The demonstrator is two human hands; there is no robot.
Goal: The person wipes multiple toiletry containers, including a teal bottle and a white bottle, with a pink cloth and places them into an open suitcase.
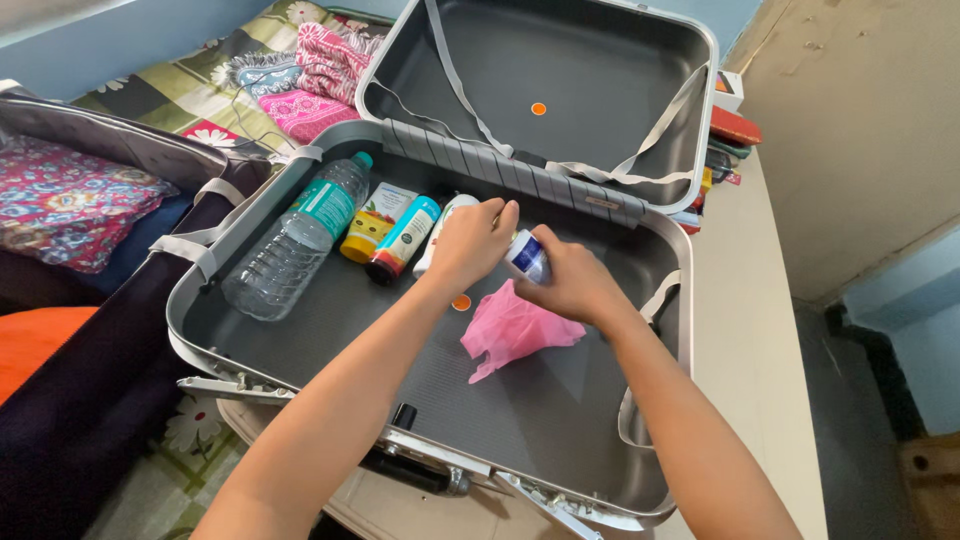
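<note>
Gripping a small white-and-blue bottle [526, 256], the right hand [572, 285] has its fingers clenched around the lower part, so the bottle's top pokes out toward 11 o'clock. The left hand [470, 243] sits just beside it at 9 o'clock, fingers curled with their tips touching or nearly touching the bottle's top; whether they grip it cannot be told. One pink bag [512, 330] lies crumpled right under the right hand, at 6 o'clock from the bottle. Both hands hover over the floor of one open grey suitcase [560, 420]. At 9 to 10 o'clock from the left hand lies a row of four things: one white tube [436, 232] closest, then one teal tube [402, 240], one yellow tube [376, 221] and one clear water bottle [296, 240] farthest out. Two orange dots [538, 108] show, one on the raised lid at 12 o'clock, one under the left wrist. The suitcase rests on a table [750, 330].
</note>
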